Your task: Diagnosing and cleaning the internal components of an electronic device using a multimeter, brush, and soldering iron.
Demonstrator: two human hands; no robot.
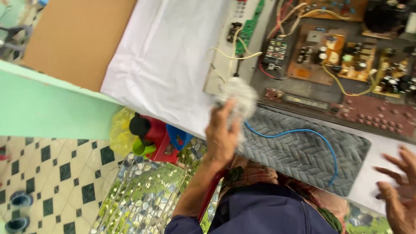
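Head view, looking down over the bench point(381, 151). Frame is motion-blurred.

Left hand point(222, 134): raised at the bench edge, fingers point(225, 113) curled round a pale, whitish wad point(237, 96). The wad is soft-looking, lumpy and roughly round; whether cloth or crumpled paper, cannot tell through the blur. It sits at the near edge of the white sheet point(164, 56), just where that sheet meets the grey quilted mat point(303, 149). The grip looks closed on it, with the thumb side hidden.

Right hand point(401, 190): at the lower right corner, fingers spread wide and holding nothing, hovering over the bare white part of the bench beside the mat.

Around them:
- A blue cable point(303, 131) runs across the grey mat from beside the wad and curves down its right side.
- An opened electronics chassis point(338, 56) lies beyond the mat, with brown circuit boards, capacitors, and yellow and red wires exposed.
- A sheet of brown cardboard point(78, 39) lies at upper left.
- Red, blue and green plastic items point(156, 136) sit below the bench edge, next to a yellow bag point(119, 134).
- Checked tile floor point(56, 173) at lower left.
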